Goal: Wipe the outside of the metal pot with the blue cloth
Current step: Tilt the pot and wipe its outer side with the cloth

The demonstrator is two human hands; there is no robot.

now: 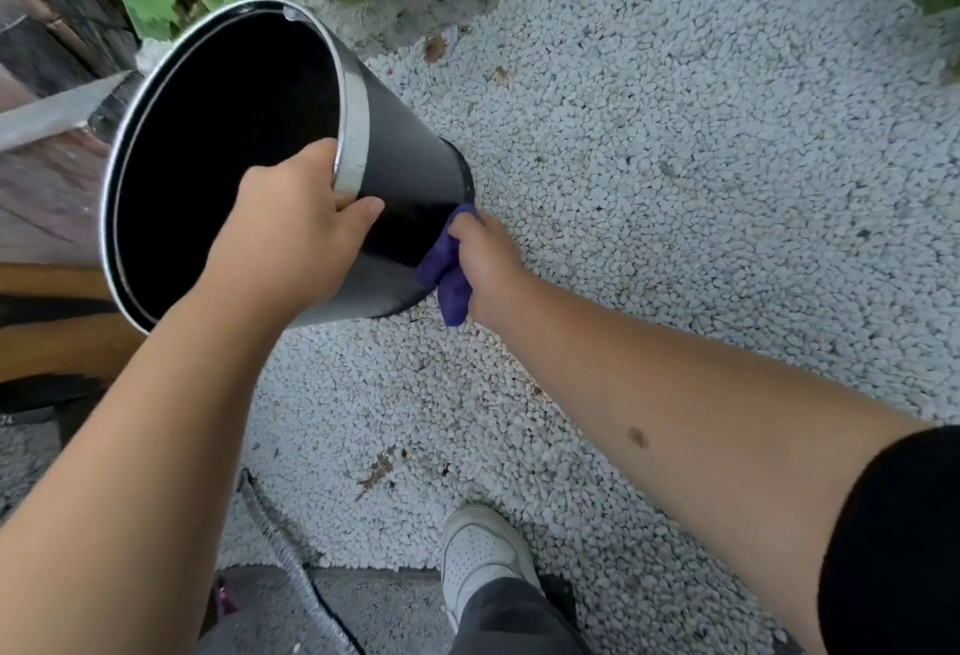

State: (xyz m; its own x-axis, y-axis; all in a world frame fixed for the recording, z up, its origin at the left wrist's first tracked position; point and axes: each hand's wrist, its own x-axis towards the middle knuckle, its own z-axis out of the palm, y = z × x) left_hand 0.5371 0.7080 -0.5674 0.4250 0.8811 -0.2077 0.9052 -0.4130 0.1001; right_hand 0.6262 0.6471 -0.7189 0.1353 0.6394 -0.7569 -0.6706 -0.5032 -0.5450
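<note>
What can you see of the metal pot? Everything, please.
The metal pot is a dark, tapered bucket shape with a silvery band below its rim and a black, seemingly empty interior. It is tipped, mouth toward the camera, its base near the white gravel. The left hand grips its rim, thumb outside; the right hand presses the blue cloth on its lower wall.

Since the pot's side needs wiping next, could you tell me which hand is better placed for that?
Right. The right hand already grips the blue cloth against the pot near its base, while the left hand holds the rim.
</note>
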